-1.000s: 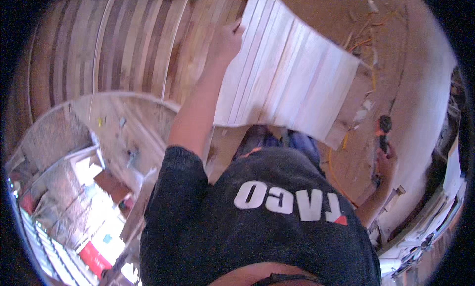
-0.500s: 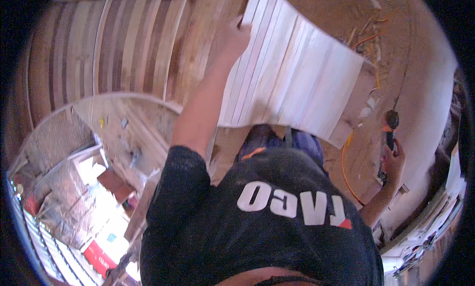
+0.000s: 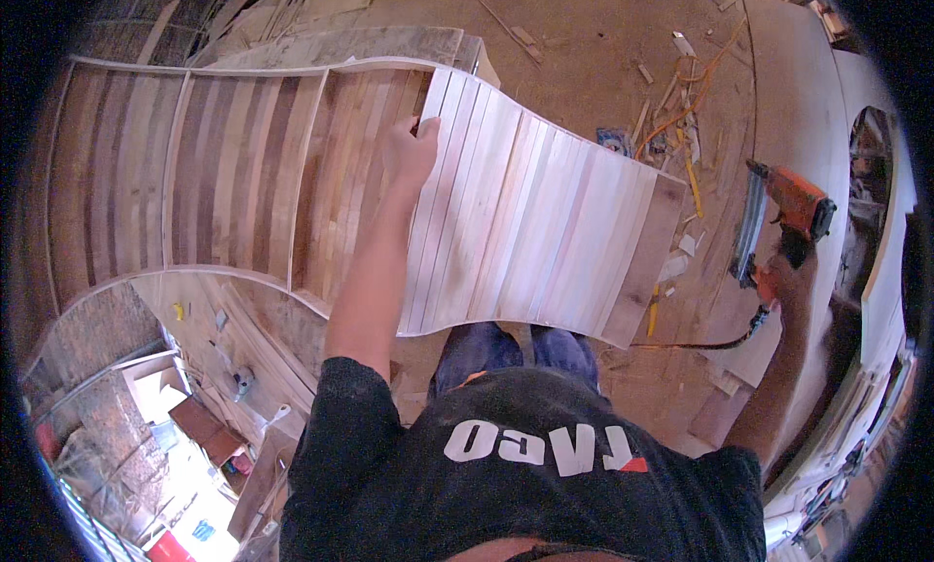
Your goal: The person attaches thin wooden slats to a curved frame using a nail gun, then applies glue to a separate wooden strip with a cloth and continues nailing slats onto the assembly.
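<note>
A long curved wooden frame [image 3: 375,68] lies across in front of me. Its right part is covered with narrow pale slats [image 3: 545,221]; the left part lies open, showing striped boards inside. My left hand [image 3: 413,151] is closed at the edge of the leftmost pale wooden slat [image 3: 425,212], with thumb and fingers around it near its far end. Off to the right, my right hand [image 3: 796,253] grips an orange and black nail gun [image 3: 796,190] with a long silver magazine. A dark hose end hangs from the gun, held away from the slats. Shadow partly hides the right fingers.
Wood offcuts [image 3: 681,163] and an orange hose [image 3: 696,80] litter the floor beyond the slats' right end. A large curved panel [image 3: 793,85] stands at the right. Long strips [image 3: 263,333] and a bright opening lie at the lower left.
The nail gun has been raised and turned, showing its orange body and magazine. My view has shifted, showing more of the frame's far side. The left hand stays at the slat edge.
</note>
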Demonstrator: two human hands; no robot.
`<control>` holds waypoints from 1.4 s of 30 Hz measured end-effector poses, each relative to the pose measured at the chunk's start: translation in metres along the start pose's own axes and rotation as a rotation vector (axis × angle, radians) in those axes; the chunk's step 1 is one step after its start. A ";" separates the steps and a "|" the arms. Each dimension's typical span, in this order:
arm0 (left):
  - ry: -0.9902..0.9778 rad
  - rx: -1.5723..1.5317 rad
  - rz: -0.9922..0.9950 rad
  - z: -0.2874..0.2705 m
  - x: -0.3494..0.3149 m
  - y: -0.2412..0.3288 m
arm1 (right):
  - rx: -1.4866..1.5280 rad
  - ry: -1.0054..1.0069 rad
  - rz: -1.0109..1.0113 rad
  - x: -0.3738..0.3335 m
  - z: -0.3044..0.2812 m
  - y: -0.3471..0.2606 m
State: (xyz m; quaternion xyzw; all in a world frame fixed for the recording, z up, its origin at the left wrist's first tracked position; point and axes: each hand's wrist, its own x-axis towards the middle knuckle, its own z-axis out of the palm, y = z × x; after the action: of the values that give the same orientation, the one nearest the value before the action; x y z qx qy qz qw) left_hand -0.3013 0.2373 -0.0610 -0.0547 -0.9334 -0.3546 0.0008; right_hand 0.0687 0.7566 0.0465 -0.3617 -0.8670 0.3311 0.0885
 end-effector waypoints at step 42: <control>-0.064 -0.206 0.013 0.010 0.010 -0.004 | -0.018 -1.200 -0.169 0.279 0.397 -0.342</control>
State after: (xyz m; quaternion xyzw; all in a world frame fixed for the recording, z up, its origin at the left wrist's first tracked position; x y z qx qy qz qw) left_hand -0.3109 0.2418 -0.0714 -0.0720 -0.8912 -0.4468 -0.0326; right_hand -0.4837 0.5682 -0.0630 -0.0426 -0.7942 0.4617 -0.3928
